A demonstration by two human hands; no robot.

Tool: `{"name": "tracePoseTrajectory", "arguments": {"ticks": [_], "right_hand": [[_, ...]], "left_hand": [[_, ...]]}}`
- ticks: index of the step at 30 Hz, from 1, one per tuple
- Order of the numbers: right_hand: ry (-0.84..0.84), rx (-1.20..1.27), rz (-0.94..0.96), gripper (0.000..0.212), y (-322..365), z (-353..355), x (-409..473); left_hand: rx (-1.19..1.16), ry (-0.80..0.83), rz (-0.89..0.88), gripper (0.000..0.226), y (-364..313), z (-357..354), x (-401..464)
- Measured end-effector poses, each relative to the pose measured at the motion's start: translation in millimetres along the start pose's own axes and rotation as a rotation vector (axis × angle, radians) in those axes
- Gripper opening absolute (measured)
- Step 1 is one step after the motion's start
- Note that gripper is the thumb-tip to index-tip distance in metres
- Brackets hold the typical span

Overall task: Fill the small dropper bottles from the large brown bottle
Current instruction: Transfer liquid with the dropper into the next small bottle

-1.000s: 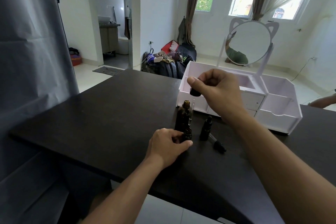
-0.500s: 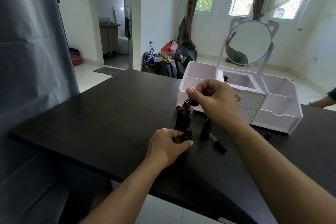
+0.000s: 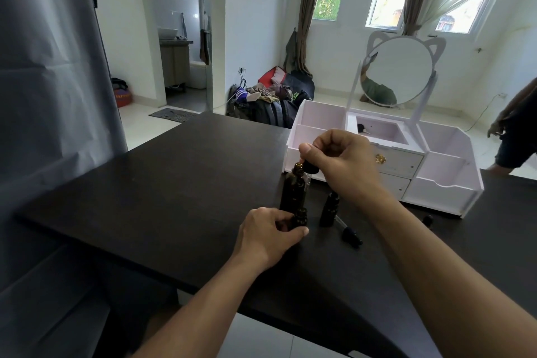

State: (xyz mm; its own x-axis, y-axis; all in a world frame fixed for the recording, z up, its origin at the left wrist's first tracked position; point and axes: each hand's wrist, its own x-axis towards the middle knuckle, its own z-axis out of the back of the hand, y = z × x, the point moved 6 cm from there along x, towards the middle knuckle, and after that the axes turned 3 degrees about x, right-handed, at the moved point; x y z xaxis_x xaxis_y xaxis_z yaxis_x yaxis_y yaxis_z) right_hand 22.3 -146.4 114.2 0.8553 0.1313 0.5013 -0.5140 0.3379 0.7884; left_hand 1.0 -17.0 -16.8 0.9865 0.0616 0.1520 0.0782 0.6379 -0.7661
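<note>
The large brown bottle [image 3: 293, 192] stands uncapped on the dark table [image 3: 162, 189]. My right hand [image 3: 340, 166] pinches a black dropper bulb [image 3: 308, 167] right beside the bottle's mouth; its glass tube hangs down along the bottle's right side. In front of the large bottle, my left hand [image 3: 267, 235] grips a small dropper bottle [image 3: 300, 216] standing on the table. A second small bottle [image 3: 329, 209] stands just to the right, partly behind my right wrist. A loose dropper cap [image 3: 350, 234] lies on the table beside it.
A white organiser [image 3: 444, 180] with drawers and a cat-ear mirror [image 3: 398, 70] stands behind the bottles. A small black cap [image 3: 427, 219] lies by its front edge. A person [image 3: 514, 131] stands at the far right. Grey fabric [image 3: 43, 81] hangs on the left.
My right hand has come down with the dropper, from well above the large bottle to beside its mouth. My left hand has stayed on the small bottle.
</note>
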Motion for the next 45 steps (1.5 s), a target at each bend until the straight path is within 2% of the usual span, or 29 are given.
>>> {"name": "tracePoseTrajectory", "arguments": {"ticks": [8, 14, 20, 25, 37, 45], "right_hand": [[-0.055, 0.042, -0.006, 0.020, 4.9, 9.7, 9.6], [-0.168, 0.159, 0.024, 0.014, 21.3, 24.3, 26.9], [-0.249, 0.141, 0.062, 0.016, 26.3, 22.0, 39.8], [-0.246, 0.098, 0.072, 0.022, 19.4, 13.7, 43.5], [-0.256, 0.079, 0.070, 0.017, 13.4, 12.8, 45.5], [-0.112, 0.011, -0.032, 0.013, -21.9, -13.0, 37.0]], "left_hand": [[-0.016, -0.020, -0.023, 0.028, 1.0, -0.3, 1.1], [-0.023, -0.036, -0.044, 0.033, 3.0, -0.2, 1.4], [-0.020, -0.019, -0.021, 0.041, 5.5, -3.6, 3.7], [-0.001, -0.013, -0.004, 0.043, 5.3, -2.8, 3.4], [0.010, -0.010, 0.006, 0.047, 3.7, -0.4, 1.3], [-0.033, -0.008, 0.015, 0.035, 1.0, 1.2, -1.3]]}}
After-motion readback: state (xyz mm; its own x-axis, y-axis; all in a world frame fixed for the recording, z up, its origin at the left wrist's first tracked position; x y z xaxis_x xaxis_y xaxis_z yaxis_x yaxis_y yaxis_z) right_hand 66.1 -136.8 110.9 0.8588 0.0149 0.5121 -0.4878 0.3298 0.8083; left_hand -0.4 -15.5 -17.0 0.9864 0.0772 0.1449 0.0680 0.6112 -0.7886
